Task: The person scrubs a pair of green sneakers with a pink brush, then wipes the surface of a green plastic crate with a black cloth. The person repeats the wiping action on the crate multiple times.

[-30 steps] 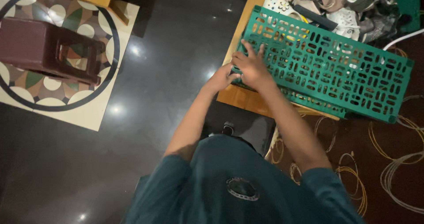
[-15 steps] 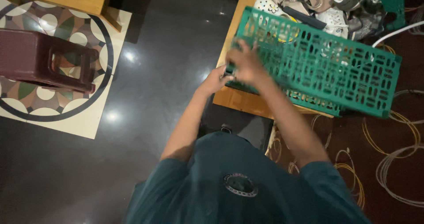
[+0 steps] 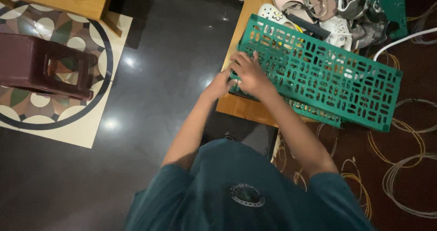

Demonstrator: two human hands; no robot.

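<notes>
Quickly, left to right:
Stool: dark maroon plastic stool (image 3: 43, 69) stood on patterned rug (image 3: 27, 117), far left, well apart from the hands.
Floor: dark glossy floor (image 3: 154, 53) lay between rug and table.
Left hand: left hand (image 3: 221, 83) was at the near left edge of the green rack; grip looked closed on that edge, fingers mostly hidden under it.
Right hand: right hand (image 3: 248, 71) lay on top of the rack, fingers spread, grip wide and flat, holding nothing.
Rack: green slotted plastic rack (image 3: 327, 76) rested tilted on wooden table (image 3: 239, 106), its right end past the table edge.
Shoes: pile of shoes and sandals (image 3: 323, 12) lay just behind the rack.
Cables: loops of cable (image 3: 405, 167) lay on brown carpet, far right.
</notes>
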